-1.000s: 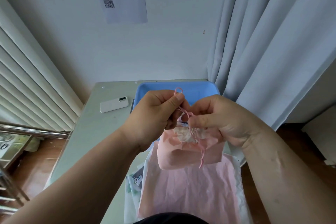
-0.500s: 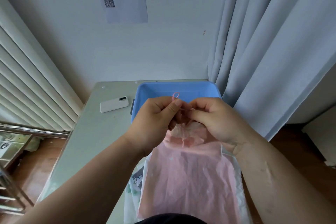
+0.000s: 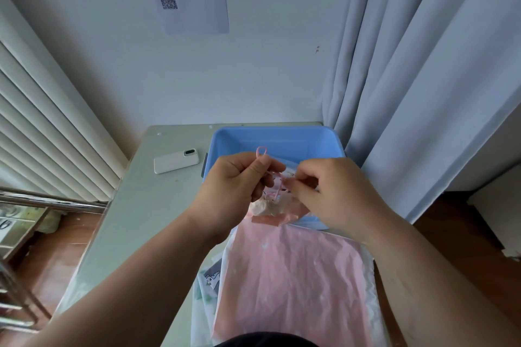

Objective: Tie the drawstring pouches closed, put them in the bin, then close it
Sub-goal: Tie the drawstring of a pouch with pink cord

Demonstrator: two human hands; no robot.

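Observation:
A small pink drawstring pouch [image 3: 275, 207] with a gathered mouth hangs between my hands, just above the near rim of the open blue bin [image 3: 277, 139]. My left hand [image 3: 239, 191] pinches one loop of the pink drawstring [image 3: 260, 151], which sticks up above the thumb. My right hand [image 3: 329, 194] pinches the other part of the cord close to the pouch mouth. Larger pink pouches [image 3: 293, 284] lie flat in a stack on the table in front of me, on top of white patterned ones [image 3: 210, 282].
A white phone [image 3: 176, 160] lies on the grey table [image 3: 146, 205] left of the bin. Grey curtains [image 3: 417, 79] hang right of the bin, touching the table's right side. White blinds and a metal rail stand at the left. No bin lid is in view.
The hands have carried the small pouch forward, from above the flat stack to the bin's near rim. My right hand has drawn apart from the left, pulling the cord.

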